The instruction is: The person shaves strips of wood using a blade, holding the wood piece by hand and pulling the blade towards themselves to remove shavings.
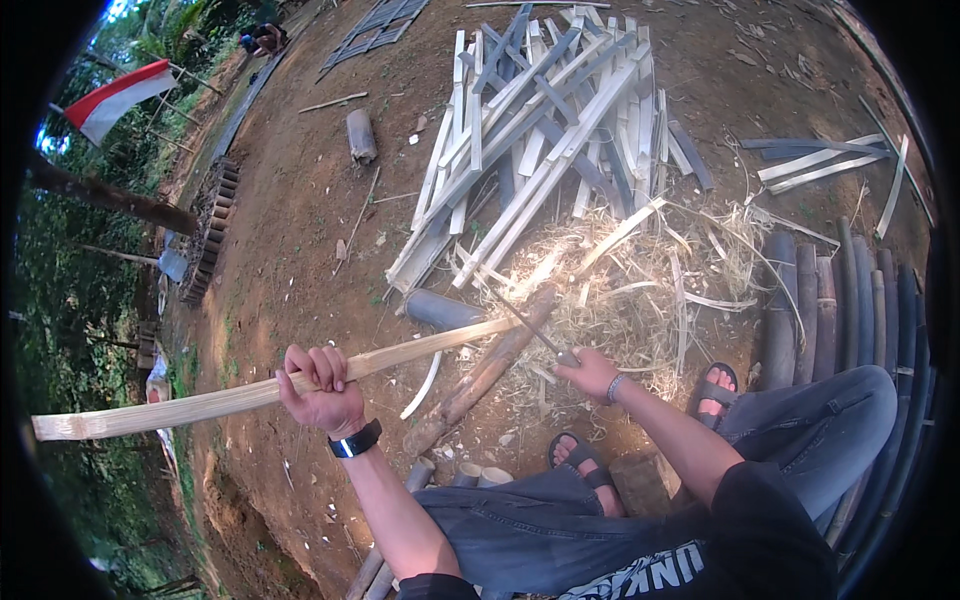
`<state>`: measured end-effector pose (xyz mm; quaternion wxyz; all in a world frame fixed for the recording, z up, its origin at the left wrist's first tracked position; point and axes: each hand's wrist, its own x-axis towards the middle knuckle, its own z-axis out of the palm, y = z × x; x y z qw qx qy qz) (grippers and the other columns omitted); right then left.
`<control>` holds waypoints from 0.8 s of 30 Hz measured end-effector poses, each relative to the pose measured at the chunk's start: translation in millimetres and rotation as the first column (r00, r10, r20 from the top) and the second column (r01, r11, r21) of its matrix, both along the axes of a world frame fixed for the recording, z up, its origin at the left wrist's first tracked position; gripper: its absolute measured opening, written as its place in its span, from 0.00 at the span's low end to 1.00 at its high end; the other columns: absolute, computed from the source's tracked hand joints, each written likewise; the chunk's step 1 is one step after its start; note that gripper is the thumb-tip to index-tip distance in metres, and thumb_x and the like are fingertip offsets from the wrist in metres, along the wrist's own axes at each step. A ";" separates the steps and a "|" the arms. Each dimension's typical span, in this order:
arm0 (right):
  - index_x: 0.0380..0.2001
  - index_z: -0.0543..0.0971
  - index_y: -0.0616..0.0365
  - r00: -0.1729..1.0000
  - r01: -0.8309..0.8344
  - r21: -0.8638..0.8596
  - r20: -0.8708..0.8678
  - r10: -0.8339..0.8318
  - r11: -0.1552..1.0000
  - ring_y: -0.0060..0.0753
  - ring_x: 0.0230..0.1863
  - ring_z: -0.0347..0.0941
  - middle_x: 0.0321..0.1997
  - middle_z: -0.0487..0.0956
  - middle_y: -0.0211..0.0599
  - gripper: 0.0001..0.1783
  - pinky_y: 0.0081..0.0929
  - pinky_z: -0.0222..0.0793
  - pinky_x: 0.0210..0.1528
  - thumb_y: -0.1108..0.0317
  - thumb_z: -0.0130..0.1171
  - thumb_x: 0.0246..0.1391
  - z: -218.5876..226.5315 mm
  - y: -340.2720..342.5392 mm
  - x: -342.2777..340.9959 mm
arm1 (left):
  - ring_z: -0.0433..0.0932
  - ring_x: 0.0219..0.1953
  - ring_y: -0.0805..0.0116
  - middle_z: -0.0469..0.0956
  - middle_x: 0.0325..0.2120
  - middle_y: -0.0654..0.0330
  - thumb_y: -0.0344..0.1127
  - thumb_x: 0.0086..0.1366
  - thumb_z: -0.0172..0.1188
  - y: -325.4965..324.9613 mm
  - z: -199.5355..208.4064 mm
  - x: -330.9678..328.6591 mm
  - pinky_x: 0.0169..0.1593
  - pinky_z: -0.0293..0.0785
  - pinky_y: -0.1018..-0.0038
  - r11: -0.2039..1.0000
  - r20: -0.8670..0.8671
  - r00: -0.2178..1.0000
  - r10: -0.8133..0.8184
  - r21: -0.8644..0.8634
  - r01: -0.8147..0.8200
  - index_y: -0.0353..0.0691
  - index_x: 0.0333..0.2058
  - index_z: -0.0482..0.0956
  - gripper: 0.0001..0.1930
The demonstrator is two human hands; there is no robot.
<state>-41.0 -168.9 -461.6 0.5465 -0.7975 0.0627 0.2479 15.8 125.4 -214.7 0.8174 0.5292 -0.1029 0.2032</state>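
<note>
My left hand is closed round a long pale bamboo strip, which slants from the far left up to the middle. The strip's inner end rests on a round wooden log lying on the ground. In my right hand is the handle of a long-bladed knife. Its thin blade points up and left, close to the strip's end by the log. Whether the edge touches the strip I cannot tell.
Curly shavings cover the ground beyond the log. Behind them lies a big heap of split bamboo strips. Dark bamboo poles line the right, beside my bent knee. A short bamboo piece stands farther off, and a person crouches far left.
</note>
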 end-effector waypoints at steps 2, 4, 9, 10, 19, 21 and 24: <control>0.40 0.75 0.69 0.984 -0.151 -0.128 -0.119 0.136 0.980 0.47 0.38 0.77 0.36 0.78 0.54 0.34 0.34 0.71 0.42 0.44 0.60 0.44 -5.0 -5.9 10.3 | 0.48 0.11 0.78 0.49 0.09 0.69 0.55 0.67 0.41 -4.4 -0.1 1.1 0.17 0.44 0.79 1.000 0.000 1.000 0.002 0.009 -0.002 0.48 0.18 0.53 0.24; 0.36 0.78 0.68 0.980 -0.127 -0.276 -0.184 0.078 0.953 0.51 0.39 0.77 0.36 0.78 0.58 0.34 0.38 0.71 0.43 0.42 0.61 0.41 -10.7 -15.7 9.8 | 0.47 0.11 0.78 0.49 0.09 0.69 0.57 0.67 0.40 -7.3 -1.2 3.2 0.17 0.44 0.79 0.999 -0.009 0.999 0.043 0.021 -0.043 0.48 0.18 0.53 0.24; 0.29 0.80 0.68 0.981 -0.184 -0.396 -0.136 0.141 0.899 0.54 0.37 0.77 0.32 0.79 0.59 0.29 0.42 0.72 0.42 0.47 0.58 0.42 -22.9 -26.3 -8.7 | 0.50 0.11 0.79 0.51 0.10 0.68 0.65 0.66 0.35 -20.6 -3.6 15.9 0.14 0.45 0.82 0.923 0.032 0.927 0.373 0.083 -0.375 0.47 0.22 0.55 0.27; 0.29 0.80 0.67 0.982 -0.184 -0.386 -0.118 0.149 0.904 0.54 0.37 0.77 0.33 0.79 0.60 0.27 0.43 0.72 0.42 0.48 0.58 0.42 -30.5 -23.6 -14.3 | 0.51 0.11 0.79 0.52 0.10 0.68 0.66 0.66 0.34 -24.8 -5.7 21.1 0.14 0.45 0.84 0.893 0.059 0.898 0.437 0.091 -0.441 0.46 0.23 0.56 0.28; 0.20 0.75 0.61 0.860 0.325 0.275 -0.484 -0.162 0.905 0.24 0.13 0.66 0.14 0.72 0.33 0.13 0.25 0.62 0.16 0.61 0.53 0.48 -67.2 5.8 -33.0 | 0.54 0.15 0.81 0.57 0.17 0.68 0.60 0.70 0.29 -56.9 -3.0 86.2 0.17 0.52 0.84 0.723 0.120 0.752 0.648 0.213 -0.657 0.46 0.29 0.57 0.23; 0.22 0.73 0.59 0.805 0.404 0.328 -0.571 -0.161 0.854 0.25 0.12 0.64 0.13 0.69 0.32 0.12 0.25 0.61 0.16 0.62 0.50 0.48 -56.2 3.1 -28.0 | 0.55 0.15 0.81 0.57 0.16 0.68 0.59 0.70 0.30 -56.1 -7.3 97.7 0.17 0.52 0.83 0.705 0.140 0.731 0.668 0.195 -0.681 0.45 0.28 0.57 0.23; 0.22 0.72 0.58 0.720 0.505 0.461 -0.691 -0.062 0.730 0.26 0.14 0.65 0.15 0.70 0.33 0.11 0.25 0.63 0.17 0.63 0.49 0.49 -49.7 -1.7 -29.2 | 0.54 0.15 0.81 0.56 0.15 0.69 0.60 0.70 0.31 -48.1 -8.6 106.4 0.17 0.51 0.83 0.687 0.151 0.730 0.667 0.255 -0.681 0.45 0.26 0.57 0.25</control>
